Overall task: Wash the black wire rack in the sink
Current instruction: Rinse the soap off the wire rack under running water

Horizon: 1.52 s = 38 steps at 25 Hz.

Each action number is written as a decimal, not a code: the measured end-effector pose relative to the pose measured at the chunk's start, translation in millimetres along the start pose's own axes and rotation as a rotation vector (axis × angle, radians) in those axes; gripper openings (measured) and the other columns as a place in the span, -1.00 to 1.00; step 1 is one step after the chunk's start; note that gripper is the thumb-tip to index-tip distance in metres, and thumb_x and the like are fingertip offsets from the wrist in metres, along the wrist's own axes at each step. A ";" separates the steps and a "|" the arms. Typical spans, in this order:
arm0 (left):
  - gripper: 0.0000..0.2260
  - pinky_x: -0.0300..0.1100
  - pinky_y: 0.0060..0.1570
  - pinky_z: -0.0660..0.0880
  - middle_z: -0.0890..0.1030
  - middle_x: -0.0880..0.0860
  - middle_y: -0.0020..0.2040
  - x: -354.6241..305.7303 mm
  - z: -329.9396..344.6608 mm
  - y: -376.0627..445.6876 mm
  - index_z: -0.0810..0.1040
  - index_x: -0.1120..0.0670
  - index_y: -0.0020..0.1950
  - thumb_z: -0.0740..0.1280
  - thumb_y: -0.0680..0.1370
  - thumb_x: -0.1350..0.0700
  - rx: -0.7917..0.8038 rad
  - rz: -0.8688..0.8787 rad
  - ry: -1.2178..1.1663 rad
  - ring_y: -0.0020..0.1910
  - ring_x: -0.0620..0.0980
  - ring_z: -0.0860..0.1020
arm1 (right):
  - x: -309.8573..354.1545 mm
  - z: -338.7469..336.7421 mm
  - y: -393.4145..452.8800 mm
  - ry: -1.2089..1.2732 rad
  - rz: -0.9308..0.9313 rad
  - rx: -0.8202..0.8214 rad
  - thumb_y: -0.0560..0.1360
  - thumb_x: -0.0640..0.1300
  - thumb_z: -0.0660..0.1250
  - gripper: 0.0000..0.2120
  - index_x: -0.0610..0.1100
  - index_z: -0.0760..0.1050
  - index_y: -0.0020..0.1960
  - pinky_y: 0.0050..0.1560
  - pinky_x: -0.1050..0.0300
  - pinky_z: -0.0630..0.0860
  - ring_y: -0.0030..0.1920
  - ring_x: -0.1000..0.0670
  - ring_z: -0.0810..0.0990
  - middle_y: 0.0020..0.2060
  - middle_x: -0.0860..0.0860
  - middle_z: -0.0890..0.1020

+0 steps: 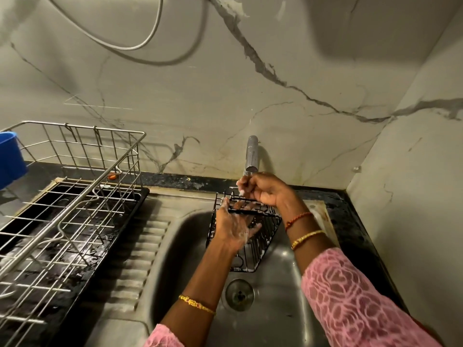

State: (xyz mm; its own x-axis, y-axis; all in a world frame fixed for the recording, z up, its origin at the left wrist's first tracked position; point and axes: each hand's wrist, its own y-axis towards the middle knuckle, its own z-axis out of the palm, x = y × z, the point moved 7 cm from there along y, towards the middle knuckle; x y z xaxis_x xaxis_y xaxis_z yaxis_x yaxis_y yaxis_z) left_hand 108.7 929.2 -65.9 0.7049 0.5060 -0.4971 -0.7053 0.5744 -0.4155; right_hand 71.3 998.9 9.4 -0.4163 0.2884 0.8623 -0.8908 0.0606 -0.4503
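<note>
While our left hand (234, 227) lies flat on the rack (244, 234), our curled right hand (263, 190) sits at its 12 o'clock, under the tap (251, 156).

We are seeing a dim, yellowish scene. Soft glare is showing on the sink (280, 261) basin and on the steel rack (75, 201) wires at left. A broad shadow is darkening the wall (275, 71) top right. Straight edges are bowing near the frame borders, and the hands (235, 229) are looking slightly blurred.

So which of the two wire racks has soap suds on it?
The small black wire rack in the sink, under the left hand; the large silver rack stands on the counter.
</note>
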 end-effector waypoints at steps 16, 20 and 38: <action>-0.43 0.05 0.38 0.32 0.43 0.35 0.33 -1.0 -5.6 -0.2 0.39 0.20 0.29 -0.03 0.62 -0.24 -0.017 0.010 -0.235 0.32 0.22 0.44 | -8.6 3.3 11.3 -0.582 0.110 -0.075 0.47 -0.37 0.21 -0.80 -0.17 0.36 -0.29 -0.63 0.34 0.33 -0.50 0.08 0.34 -0.44 -0.03 0.39; -0.38 0.06 0.33 0.37 0.42 0.36 0.34 -0.6 -1.6 2.6 0.32 0.23 0.41 -0.05 0.61 -0.25 0.008 0.017 -0.242 0.32 0.24 0.43 | -3.6 0.3 17.0 -0.639 -0.029 -0.083 0.39 -0.52 0.22 -0.66 -0.12 0.30 -0.35 -0.60 0.29 0.33 -0.41 0.02 0.39 -0.38 -0.05 0.39; -0.48 0.09 0.33 0.34 0.53 0.22 0.14 -5.3 -10.8 -19.2 0.44 0.15 -0.03 -0.05 0.61 -0.25 0.018 0.049 -0.344 0.32 0.21 0.46 | -52.6 -85.7 -30.0 -0.463 -0.110 -0.348 0.47 0.00 0.35 -0.82 -0.01 0.51 0.05 -0.15 0.13 0.47 -0.05 0.00 0.51 0.01 -0.01 0.56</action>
State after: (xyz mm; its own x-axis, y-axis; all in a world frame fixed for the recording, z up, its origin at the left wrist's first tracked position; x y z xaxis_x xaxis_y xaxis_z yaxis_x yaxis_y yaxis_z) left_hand 117.6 908.6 -63.5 0.6568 0.7184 -0.2292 -0.7395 0.5541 -0.3822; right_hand 135.5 1063.9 -42.3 -0.4310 -0.1795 0.8843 -0.8534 0.3995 -0.3349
